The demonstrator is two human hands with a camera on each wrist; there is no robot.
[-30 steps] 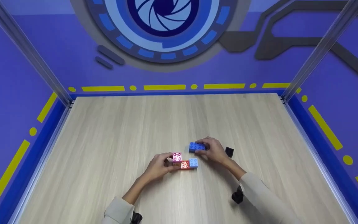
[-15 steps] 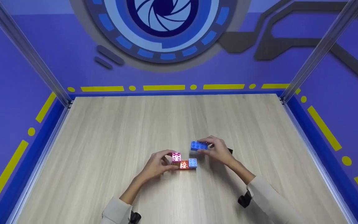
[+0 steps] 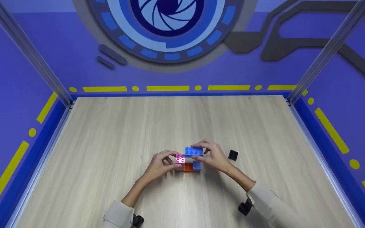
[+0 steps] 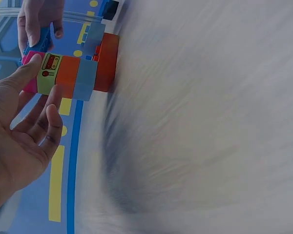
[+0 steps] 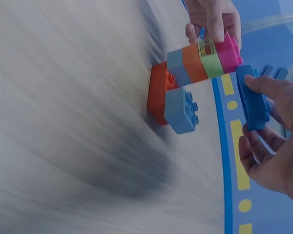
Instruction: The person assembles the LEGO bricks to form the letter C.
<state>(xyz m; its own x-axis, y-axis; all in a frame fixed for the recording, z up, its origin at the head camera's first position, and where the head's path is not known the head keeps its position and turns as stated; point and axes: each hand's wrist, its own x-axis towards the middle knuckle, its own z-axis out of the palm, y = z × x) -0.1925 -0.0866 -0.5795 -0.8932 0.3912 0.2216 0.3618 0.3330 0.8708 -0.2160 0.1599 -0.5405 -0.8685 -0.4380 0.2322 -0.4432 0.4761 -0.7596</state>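
Note:
A tower of toy building bricks rises from the left end of a red-orange base brick [image 5: 157,92]. From the bottom it runs light blue [image 4: 84,78], orange [image 4: 67,74], green with a printed picture [image 4: 50,73] and pink [image 3: 180,159] on top. My left hand [image 3: 158,165] pinches the tower near its top between thumb and fingers. At the base's other end sits a lone light-blue brick [image 5: 180,112]. My right hand [image 3: 213,155] grips a long blue brick [image 3: 194,151] by its right end, raised above that lone brick, its near end right at the pink brick.
A small black block [image 3: 233,155] lies on the wooden table [image 3: 131,126] to the right of my right hand. Blue panels [image 3: 182,76] enclose the back and sides. Black wrist devices [image 3: 245,207] sit below both sleeves.
My right hand first shifted slightly right and away, then brought the blue brick left, up against the pink brick and over the base. My left hand stays on the tower.

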